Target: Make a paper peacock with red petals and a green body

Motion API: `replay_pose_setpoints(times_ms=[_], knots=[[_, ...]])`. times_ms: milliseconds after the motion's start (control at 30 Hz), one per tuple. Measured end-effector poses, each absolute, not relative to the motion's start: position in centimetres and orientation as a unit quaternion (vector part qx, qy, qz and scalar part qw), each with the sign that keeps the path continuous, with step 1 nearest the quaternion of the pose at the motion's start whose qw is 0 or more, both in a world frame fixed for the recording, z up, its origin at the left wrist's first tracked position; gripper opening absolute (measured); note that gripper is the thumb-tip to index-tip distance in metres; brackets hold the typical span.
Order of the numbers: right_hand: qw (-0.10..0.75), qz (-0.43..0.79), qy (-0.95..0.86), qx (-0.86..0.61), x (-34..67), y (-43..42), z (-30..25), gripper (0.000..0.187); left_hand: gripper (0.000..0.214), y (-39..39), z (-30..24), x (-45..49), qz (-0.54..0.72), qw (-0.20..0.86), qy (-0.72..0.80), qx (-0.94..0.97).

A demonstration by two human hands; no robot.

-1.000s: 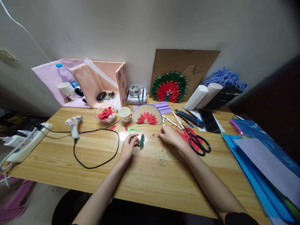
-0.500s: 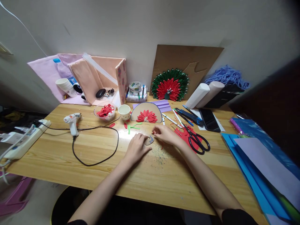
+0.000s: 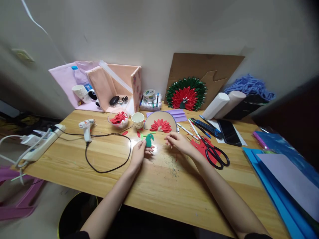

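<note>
My left hand [image 3: 140,153] pinches a small green paper bird cutout [image 3: 149,140] with a round eye, its green face towards me. My right hand [image 3: 176,142] hovers over the tabletop, its fingers curled with the tips together; anything between them is too small to make out. Behind the hands stands a half-round cardboard piece [image 3: 159,117] with a fan of red paper petals [image 3: 160,126]. Loose red petals [image 3: 138,134] and green paper strips [image 3: 142,136] lie beside my left hand. Black-handled scissors [image 3: 217,156] rest on red paper [image 3: 199,145] to the right.
A glue gun [image 3: 87,130] stands at left, its black cord looping over the table. A paper cup [image 3: 138,120] and a bowl of red strips [image 3: 118,119] are behind. Pens [image 3: 203,127], a phone [image 3: 229,132] and blue sheets [image 3: 264,179] lie right. A finished-looking peacock [image 3: 185,94] leans against cardboard.
The cutout has turned from its brown, marked back to its green face and is raised in my left hand. My right hand stays close by. The view has shifted slightly left.
</note>
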State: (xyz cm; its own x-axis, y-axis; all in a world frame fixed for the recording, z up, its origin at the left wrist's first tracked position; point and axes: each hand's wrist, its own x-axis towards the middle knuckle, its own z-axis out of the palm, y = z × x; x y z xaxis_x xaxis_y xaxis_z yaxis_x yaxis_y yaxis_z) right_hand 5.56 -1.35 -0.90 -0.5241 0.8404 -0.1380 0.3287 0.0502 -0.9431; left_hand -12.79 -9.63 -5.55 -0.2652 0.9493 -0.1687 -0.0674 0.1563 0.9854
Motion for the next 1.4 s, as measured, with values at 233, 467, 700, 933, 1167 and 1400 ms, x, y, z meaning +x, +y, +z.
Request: replay_pose_setpoints(times_ms=[233, 467, 700, 933, 1167, 1400], knots=[[0.218, 0.63, -0.657, -0.353, -0.7, -3.7, -2.6, 0.018, 0.044, -13.3, -4.3, -18.4, 0.628, 0.444, 0.587, 0.253], [0.229, 0.507, -0.761, -0.335, -14.9, -5.9, -3.6, 0.019, 0.046, -18.2, -3.9, -26.5, 0.726, 0.284, 0.601, 0.173], [0.251, 0.43, -0.778, -0.384, -28.3, -7.5, -3.0, 0.043, 0.041, -22.5, -3.1, -30.6, 0.765, 0.255, 0.576, 0.133], [0.231, 0.404, -0.763, -0.449, -32.7, -8.7, -3.3, 0.035, 0.04, -23.8, -3.1, -32.1, 0.781, 0.255, 0.557, 0.117], [0.264, 0.453, -0.767, -0.37, -27.2, -9.0, -0.7, 0.031, 0.029, -24.0, -3.4, -32.5, 0.774, 0.162, 0.589, 0.167], [0.269, 0.558, -0.729, -0.292, -11.5, -11.0, 2.5, 0.03, 0.012, -24.0, -1.6, -30.8, 0.629, -0.018, 0.663, 0.406]])
